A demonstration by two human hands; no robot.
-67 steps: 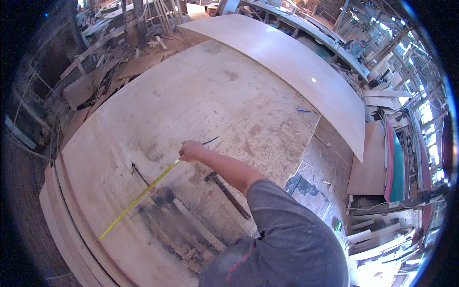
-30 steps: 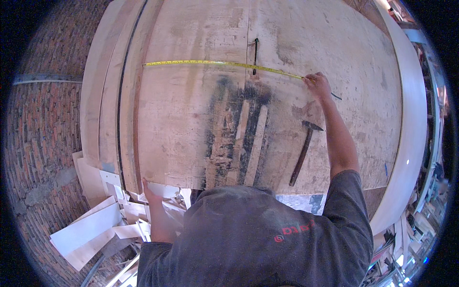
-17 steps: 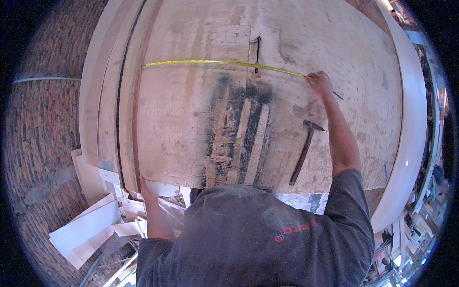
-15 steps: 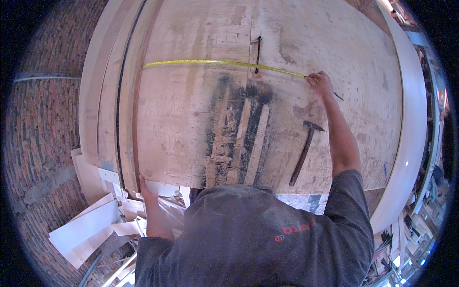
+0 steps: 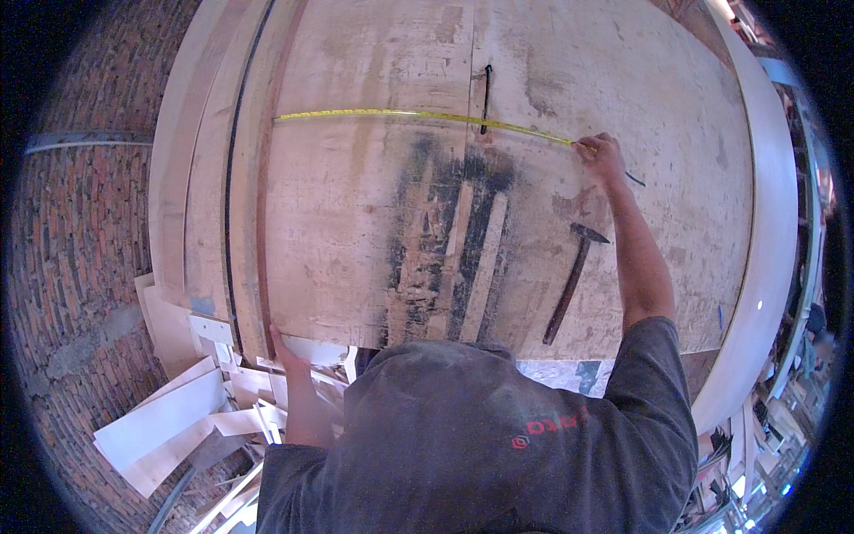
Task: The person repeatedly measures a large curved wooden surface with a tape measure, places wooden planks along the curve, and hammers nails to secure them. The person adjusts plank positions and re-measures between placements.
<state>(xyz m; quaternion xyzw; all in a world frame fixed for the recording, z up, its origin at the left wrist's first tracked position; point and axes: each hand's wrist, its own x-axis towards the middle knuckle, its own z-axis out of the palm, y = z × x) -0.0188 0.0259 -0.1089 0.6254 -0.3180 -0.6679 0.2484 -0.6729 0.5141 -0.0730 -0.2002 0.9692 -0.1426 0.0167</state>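
Note:
A yellow tape measure blade (image 5: 418,115) stretches across a large, worn wooden board (image 5: 338,222). Its left end lies by a long wooden strip (image 5: 264,222) along the board's left side. At the blade's right end, my right hand (image 5: 602,158) is closed on the tape measure, its case hidden by the fingers. My left hand (image 5: 290,354) grips the near end of the wooden strip, thumb along its right side, other fingers mostly hidden. A hammer (image 5: 567,280) with a dark handle lies below my right hand. A thin black tool with a knob-like end (image 5: 487,98) lies under the blade.
More long boards (image 5: 200,178) run along the left, next to a brick wall (image 5: 80,222). Offcuts (image 5: 169,418) are heaped at the lower left. A pale curved panel edge (image 5: 772,222) borders the right side. A dark thin piece (image 5: 634,179) lies beside my right wrist.
The board and tools sit slightly farther right in view. My left hand has shifted slightly at the strip's end; my right hand keeps its hold on the tape measure.

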